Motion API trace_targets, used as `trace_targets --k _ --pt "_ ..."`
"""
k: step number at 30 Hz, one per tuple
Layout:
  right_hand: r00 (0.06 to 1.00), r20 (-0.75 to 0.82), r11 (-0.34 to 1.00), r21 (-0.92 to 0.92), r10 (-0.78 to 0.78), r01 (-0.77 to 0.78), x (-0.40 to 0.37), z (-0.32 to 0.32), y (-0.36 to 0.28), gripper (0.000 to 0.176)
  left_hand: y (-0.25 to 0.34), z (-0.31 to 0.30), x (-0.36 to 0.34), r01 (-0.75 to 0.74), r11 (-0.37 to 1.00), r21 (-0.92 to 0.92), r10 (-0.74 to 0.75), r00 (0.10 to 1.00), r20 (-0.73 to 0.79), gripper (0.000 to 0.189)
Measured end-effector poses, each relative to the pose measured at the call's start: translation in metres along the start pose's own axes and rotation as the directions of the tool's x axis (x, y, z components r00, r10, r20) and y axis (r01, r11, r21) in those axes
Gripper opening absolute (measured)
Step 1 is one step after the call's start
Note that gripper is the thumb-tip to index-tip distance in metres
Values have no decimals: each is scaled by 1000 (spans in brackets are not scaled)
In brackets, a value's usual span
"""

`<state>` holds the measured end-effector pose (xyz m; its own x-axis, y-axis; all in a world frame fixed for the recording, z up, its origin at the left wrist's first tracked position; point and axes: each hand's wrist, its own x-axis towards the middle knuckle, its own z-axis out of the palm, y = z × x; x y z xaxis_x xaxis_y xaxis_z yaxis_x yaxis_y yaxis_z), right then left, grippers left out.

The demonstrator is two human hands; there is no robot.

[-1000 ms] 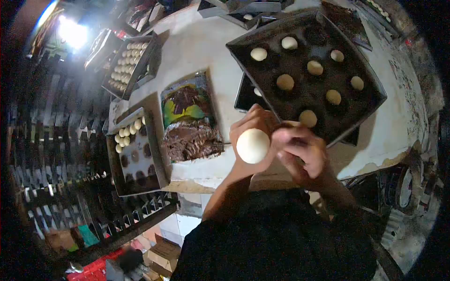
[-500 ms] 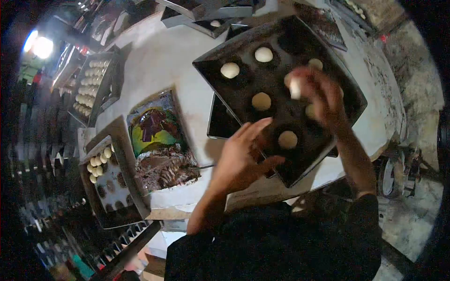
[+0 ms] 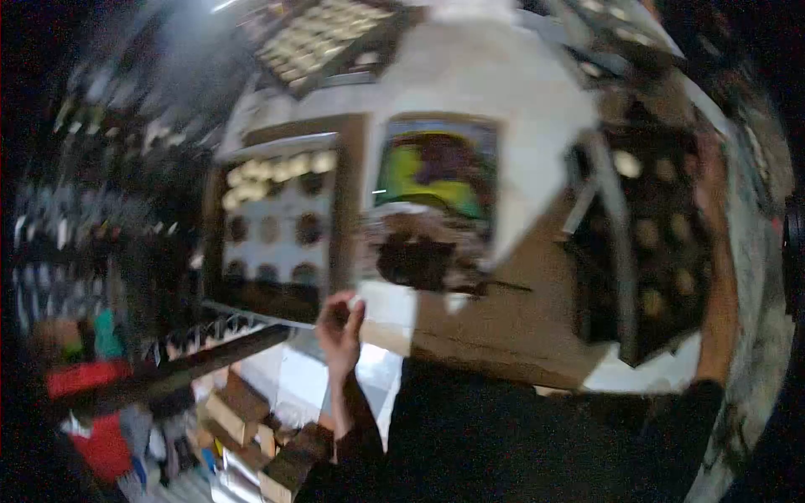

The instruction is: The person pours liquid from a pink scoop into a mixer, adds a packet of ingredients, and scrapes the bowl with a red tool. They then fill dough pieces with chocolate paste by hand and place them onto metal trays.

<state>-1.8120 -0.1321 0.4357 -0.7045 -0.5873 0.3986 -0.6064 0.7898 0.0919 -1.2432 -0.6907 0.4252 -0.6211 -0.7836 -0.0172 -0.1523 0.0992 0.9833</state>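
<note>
My left hand (image 3: 341, 329) is beside the front right corner of a baking tray (image 3: 334, 210). Its fingers curl toward the thumb; a pale spot shows at the tips, too blurred to name. Pale dough balls (image 3: 281, 170) fill the far part of that tray, with bare round marks nearer me. On the right, my right hand (image 3: 708, 172) is at the far right rim of a dark, deep baking tray (image 3: 625, 251), its fingers blurred over the edge. Several dough balls lie inside, one brightly lit dough ball (image 3: 627, 163) near the far left.
An opened bag of dark brown filling (image 3: 419, 243) lies between the trays, with a thin dark handle (image 3: 507, 286) beside it. Another tray of dough balls (image 3: 327, 42) is at the back. Boxes (image 3: 231, 415) and a red object (image 3: 105, 444) are below, left.
My view has swung left. My left hand has left the dark tray and moved to the left tray. My right hand has gone from above the dough balls to the dark tray's rim.
</note>
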Motion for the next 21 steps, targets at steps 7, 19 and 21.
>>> trace_targets --k 7,19,21 --pt "982 -168 984 142 -82 107 2 -180 -341 45 -88 -126 234 -27 775 631 81 995 -57 49" --pt "983 -105 851 519 150 -74 -81 -186 -471 20 -34 -75 256 -320 765 559 471 870 -148 24" --pt "979 74 592 787 189 -174 -73 -170 -497 25 8 -32 180 -438 899 35 439 895 -84 29"
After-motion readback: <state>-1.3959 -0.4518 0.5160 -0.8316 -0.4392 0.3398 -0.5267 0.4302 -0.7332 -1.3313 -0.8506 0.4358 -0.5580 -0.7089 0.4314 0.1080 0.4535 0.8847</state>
